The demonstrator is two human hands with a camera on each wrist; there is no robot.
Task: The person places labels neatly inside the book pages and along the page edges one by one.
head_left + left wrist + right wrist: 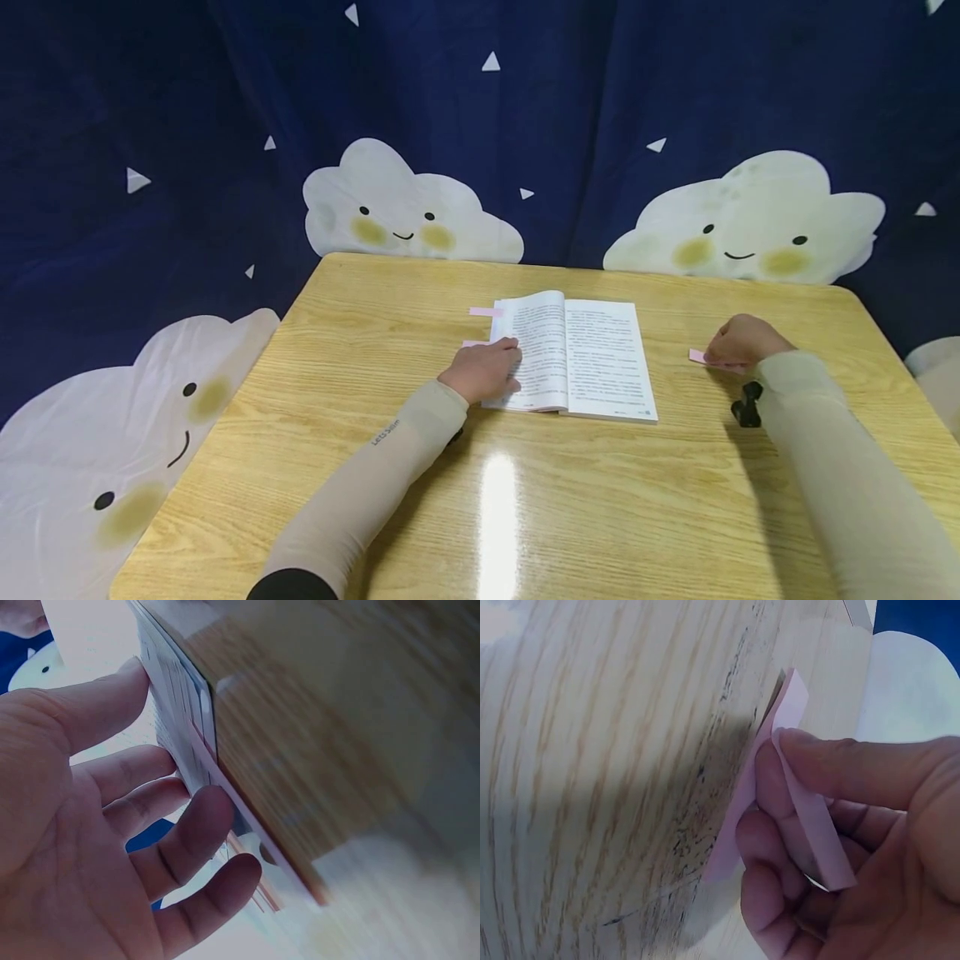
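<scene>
On the wooden table [592, 500] lies an open book [607, 358], its print too small to read, pink tabs [486, 312] jutting from its left edge. The left hand [483, 371], fingers loosely spread, touches the left page. Well apart, the right hand [750, 340] pinches a pink strip [821, 844] beside more pink paper [736, 821]. Lettering beginning "Lets" marks the left sleeve [367, 479].

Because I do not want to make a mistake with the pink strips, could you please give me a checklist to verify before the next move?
1. Book lies open: ok.
2. Left hand is at the book: ok.
3. Tabs stick out past the book's left edge: ok, two visible.
4. Right hand pinches a strip: ok.
5. Strip is fully off the pad: cannot tell.
6. Strip is at the book: not ok.
</scene>
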